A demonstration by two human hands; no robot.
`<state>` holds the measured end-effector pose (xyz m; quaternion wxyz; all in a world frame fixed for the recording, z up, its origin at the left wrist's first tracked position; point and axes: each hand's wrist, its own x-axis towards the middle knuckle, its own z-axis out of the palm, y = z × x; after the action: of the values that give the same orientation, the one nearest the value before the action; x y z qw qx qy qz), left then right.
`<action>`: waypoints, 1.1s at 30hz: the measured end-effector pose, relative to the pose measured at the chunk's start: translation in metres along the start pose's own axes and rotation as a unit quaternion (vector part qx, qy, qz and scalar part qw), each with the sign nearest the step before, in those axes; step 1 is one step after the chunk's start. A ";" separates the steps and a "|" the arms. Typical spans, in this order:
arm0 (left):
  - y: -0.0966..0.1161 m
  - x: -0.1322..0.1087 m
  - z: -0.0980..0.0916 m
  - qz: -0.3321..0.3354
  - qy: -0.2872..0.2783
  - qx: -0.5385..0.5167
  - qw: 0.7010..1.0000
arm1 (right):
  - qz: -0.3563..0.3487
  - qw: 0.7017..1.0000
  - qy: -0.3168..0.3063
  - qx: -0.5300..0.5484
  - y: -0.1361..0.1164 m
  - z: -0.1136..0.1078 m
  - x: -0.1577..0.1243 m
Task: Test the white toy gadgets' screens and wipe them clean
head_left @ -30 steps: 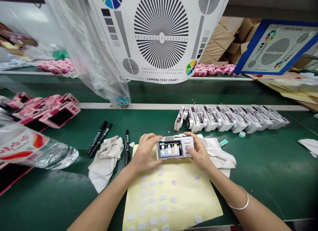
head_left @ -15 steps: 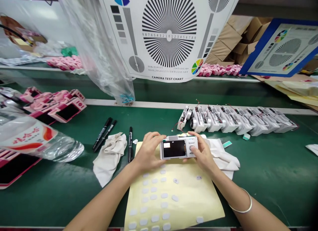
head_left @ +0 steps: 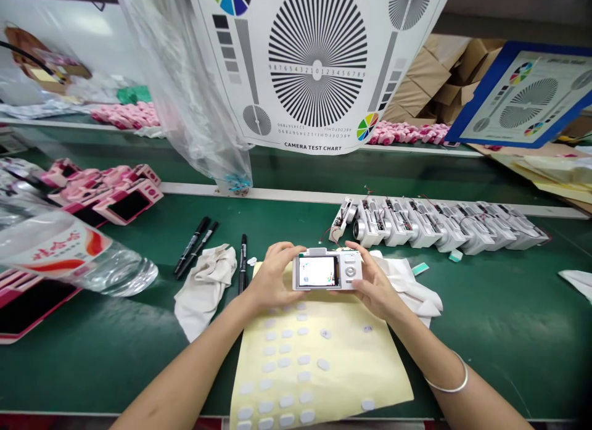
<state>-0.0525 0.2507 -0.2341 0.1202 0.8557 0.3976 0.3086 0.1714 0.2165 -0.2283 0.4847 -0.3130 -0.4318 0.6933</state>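
A small white camera is held level between both hands, its screen facing me and showing a bright white picture. My left hand grips its left end, with the thumb low and the fingers over the top. At the right end, my right hand closes round the body, its thumb by the lower button. Beneath lies a yellow sheet with several small white oval stickers. A large camera test chart hangs beyond the camera.
A row of opened white cameras stands behind on the right. White cloths and black markers lie on the left. A water bottle and pink cameras are farther left. A blue-framed chart hangs right.
The camera's screen has gone from mostly black to a bright picture. My right thumb has moved down from the round button, and the camera sits slightly further left.
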 end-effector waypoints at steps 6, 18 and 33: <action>-0.003 -0.001 0.002 0.006 0.010 0.010 1.000 | -0.016 1.000 0.006 -0.022 0.006 -0.001 0.001; 0.004 0.001 0.000 0.098 0.067 0.065 0.991 | -0.014 0.999 0.021 -0.020 0.006 -0.005 0.003; 0.007 0.001 0.001 0.131 0.081 0.078 0.985 | -0.001 1.000 0.031 -0.003 0.005 -0.007 0.003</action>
<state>-0.0473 0.2468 -0.2311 -0.0209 0.8791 0.3133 0.3585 0.1741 0.2202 -0.2356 0.4977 -0.3352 -0.4193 0.6812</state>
